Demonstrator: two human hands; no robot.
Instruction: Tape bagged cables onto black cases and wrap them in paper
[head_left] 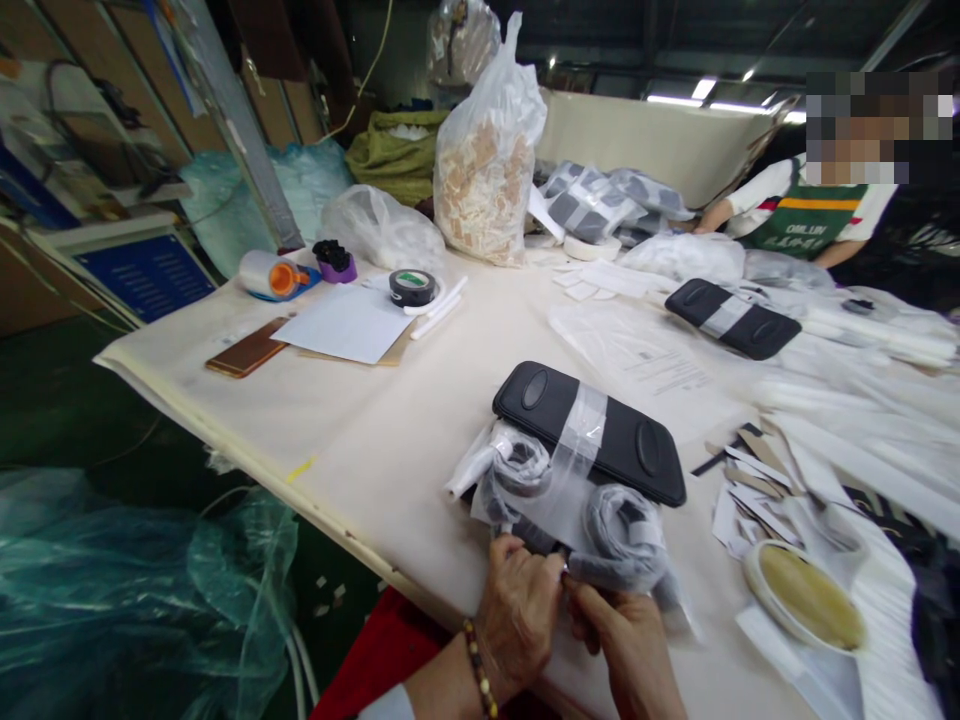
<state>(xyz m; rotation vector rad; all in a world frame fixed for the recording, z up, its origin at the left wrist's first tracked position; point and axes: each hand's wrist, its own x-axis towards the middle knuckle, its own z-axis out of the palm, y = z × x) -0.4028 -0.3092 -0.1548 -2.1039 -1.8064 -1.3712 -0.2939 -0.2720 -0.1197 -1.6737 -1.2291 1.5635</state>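
Note:
A black padded case-like panel with two oval patches and a white wrap band round its middle lies on the table in front of me. Against its near side are two rolled dark straps in clear plastic, one coiled strap at left and another coiled strap at right. My left hand, with a beaded bracelet at the wrist, is closed on the near edge of the wrapped straps. My right hand pinches close beside it, fingertips nearly meeting the left ones. What exactly lies between the fingertips is hidden.
A second black panel lies at back right, near white plastic sheets. Off-cut strips and a shallow yellow dish sit at right. Black tape, white paper and a phone lie left. A co-worker stands across.

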